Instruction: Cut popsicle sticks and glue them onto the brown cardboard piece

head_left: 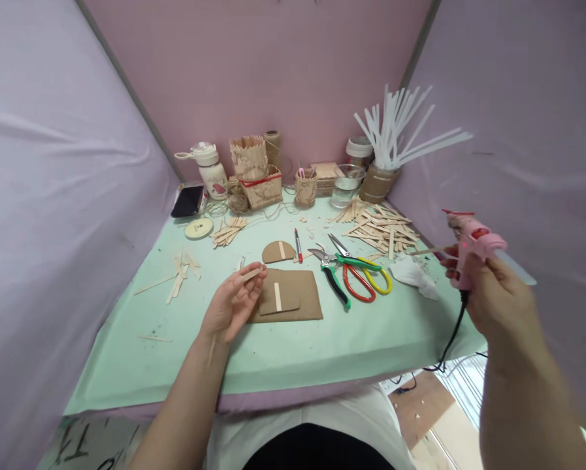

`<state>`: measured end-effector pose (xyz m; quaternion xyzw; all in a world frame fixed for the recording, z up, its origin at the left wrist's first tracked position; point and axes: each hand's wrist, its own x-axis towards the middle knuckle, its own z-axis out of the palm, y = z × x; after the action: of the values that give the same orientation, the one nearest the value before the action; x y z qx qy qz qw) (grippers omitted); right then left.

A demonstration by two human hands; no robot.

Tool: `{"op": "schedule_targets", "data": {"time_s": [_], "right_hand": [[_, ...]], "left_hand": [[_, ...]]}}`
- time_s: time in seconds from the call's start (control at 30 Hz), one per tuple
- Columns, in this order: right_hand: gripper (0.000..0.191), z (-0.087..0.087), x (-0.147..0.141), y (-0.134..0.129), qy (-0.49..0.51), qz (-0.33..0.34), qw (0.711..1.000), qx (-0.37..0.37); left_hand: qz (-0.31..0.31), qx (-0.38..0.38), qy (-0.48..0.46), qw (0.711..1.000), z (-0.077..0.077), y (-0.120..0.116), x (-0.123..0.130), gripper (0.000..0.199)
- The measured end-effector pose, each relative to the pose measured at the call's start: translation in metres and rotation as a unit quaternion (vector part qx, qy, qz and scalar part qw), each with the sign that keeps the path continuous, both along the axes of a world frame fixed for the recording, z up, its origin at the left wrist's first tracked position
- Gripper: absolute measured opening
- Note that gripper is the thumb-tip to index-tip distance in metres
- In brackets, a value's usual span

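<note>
My left hand (234,301) is palm up, its fingers pinching a short piece of wooden craft stick (252,274). Below and beside it lies a brown cardboard sheet (312,294). On that sheet rests a smaller cardboard piece (291,301) with a pale stick strip (277,297) across it. Just beyond is a half-round cardboard piece (272,252), also bearing a strip. Off to the right, my right hand (488,287) grips a pink hot glue gun (473,245) raised above the table edge, a clear glue stick (518,269) at its back. A thin stick (427,250) juts left from those fingers.
Pruning shears (334,281) and red-and-yellow-handled scissors (358,281) lie right of the cardboard, near a red pen (298,245) and crumpled tissue (415,277). Loose craft sticks (381,228) are heaped behind. A water bowl (347,186), glue-stick holder (378,184) and bottle (211,173) line the back.
</note>
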<state>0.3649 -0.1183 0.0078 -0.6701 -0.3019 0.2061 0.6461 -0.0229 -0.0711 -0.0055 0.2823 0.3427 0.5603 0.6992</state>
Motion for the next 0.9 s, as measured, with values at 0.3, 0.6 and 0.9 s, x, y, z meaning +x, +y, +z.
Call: {"op": "schedule_targets", "data": {"time_s": [0.3, 0.6, 0.9], "right_hand": [[0.032, 0.012, -0.009, 0.001, 0.176, 0.034, 0.984, 0.015], [0.031, 0.013, -0.079, -0.037, 0.214, 0.259, 0.942, -0.027], [0.062, 0.008, -0.14, -0.075, -0.046, 0.423, 0.897, -0.118]], "left_hand": [[0.015, -0.047, -0.06, 0.997, -0.003, -0.006, 0.005, 0.021], [-0.032, 0.002, -0.064, 0.997, -0.014, -0.029, 0.017, 0.054], [-0.035, 0.034, -0.052, 0.997, -0.018, -0.042, 0.019, 0.074]]}}
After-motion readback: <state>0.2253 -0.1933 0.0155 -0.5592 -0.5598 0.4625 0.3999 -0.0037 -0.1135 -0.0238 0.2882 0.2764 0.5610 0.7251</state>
